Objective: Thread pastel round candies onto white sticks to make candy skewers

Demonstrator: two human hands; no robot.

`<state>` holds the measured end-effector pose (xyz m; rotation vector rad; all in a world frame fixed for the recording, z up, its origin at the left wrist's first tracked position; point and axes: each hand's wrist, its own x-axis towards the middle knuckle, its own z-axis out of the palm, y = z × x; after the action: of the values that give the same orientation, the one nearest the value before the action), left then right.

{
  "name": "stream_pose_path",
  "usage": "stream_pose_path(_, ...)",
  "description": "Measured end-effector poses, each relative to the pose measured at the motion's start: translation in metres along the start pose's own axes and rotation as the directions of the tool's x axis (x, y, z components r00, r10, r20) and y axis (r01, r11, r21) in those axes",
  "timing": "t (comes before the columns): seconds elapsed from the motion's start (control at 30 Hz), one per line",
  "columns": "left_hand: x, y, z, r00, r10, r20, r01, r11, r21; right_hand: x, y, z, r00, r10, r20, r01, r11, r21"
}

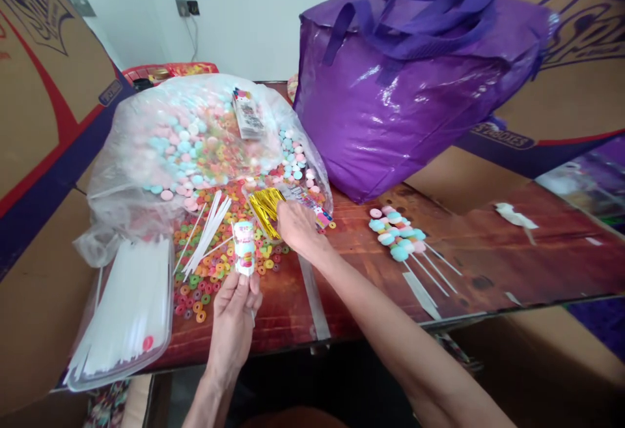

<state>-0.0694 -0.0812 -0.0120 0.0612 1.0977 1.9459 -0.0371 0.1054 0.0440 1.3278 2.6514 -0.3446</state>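
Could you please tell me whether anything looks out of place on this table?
Loose ring candies lie scattered on the table beside the clear bag, as if spilled. A crumpled white scrap at the right looks like stray litter.

shows bare hands, left hand (237, 298) and right hand (300, 225) alike, with slender fingers, rounded knuckles and narrow wrists. reveals less of the right fingers, partly hidden from view. widens gradually above the wrists into a bare left forearm (212, 385) and a bare right forearm (381, 324), slim, smooth-edged and plain in outline down to the lower edge of view. displays a longer stretch on the right, broadening steadily toward the elbow. seems to include a low, rounded shape (293, 419) at the bottom middle, too dim to tell as clothing or not.
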Motion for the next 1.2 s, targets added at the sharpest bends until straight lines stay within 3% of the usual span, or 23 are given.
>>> stream_pose_path(0.33,0.004,0.001,0.002,0.993,0.06,0.106,-0.061,0.998,0.012,-0.009,0.008,0.002,0.978,-0.049,-0.205,0.071,0.992,0.1)
stream_pose_path(0.43,0.005,0.001,0.007,0.997,0.039,0.074,-0.04,0.999,0.013,-0.014,0.017,0.003,0.929,-0.027,-0.37,0.132,0.957,0.26)
stream_pose_path(0.5,0.006,0.001,0.01,0.998,0.049,0.05,-0.051,0.998,0.031,-0.028,0.022,0.006,0.88,0.018,-0.474,0.239,0.847,0.475)
stream_pose_path(0.53,0.006,0.0,0.011,0.997,0.06,0.043,-0.062,0.997,0.048,-0.039,0.024,0.009,0.872,0.041,-0.487,0.297,0.747,0.595)
stream_pose_path(0.6,0.005,-0.003,0.015,0.996,0.08,0.042,-0.084,0.992,0.091,-0.065,0.025,0.02,0.899,0.033,-0.438,0.369,0.482,0.795)
stream_pose_path(0.67,0.003,-0.008,0.02,0.995,0.083,0.057,-0.09,0.987,0.136,-0.093,0.022,0.035,0.933,-0.017,-0.359,0.344,0.333,0.878)
stream_pose_path(0.73,-0.002,-0.014,0.026,0.995,0.065,0.07,-0.075,0.984,0.16,-0.116,0.018,0.054,0.941,-0.034,-0.338,0.328,0.348,0.878)
stream_pose_path(0.87,-0.014,-0.024,0.037,0.994,0.012,0.105,-0.029,0.985,0.171,-0.136,0.017,0.081,0.912,0.08,-0.403,0.333,0.432,0.838)
stream_pose_path(1.03,-0.021,-0.031,0.04,0.98,0.014,0.196,-0.062,0.969,0.24,-0.141,0.028,0.082,0.861,0.115,-0.495,0.372,0.521,0.768)
stream_pose_path(1.13,-0.019,-0.035,0.04,0.981,0.028,0.19,-0.076,0.965,0.25,-0.145,0.034,0.081,0.861,0.079,-0.503,0.387,0.54,0.748)
stream_pose_path(1.2,-0.018,-0.035,0.041,0.983,-0.024,0.18,-0.02,0.972,0.234,-0.148,0.036,0.083,0.874,0.059,-0.482,0.386,0.516,0.765)
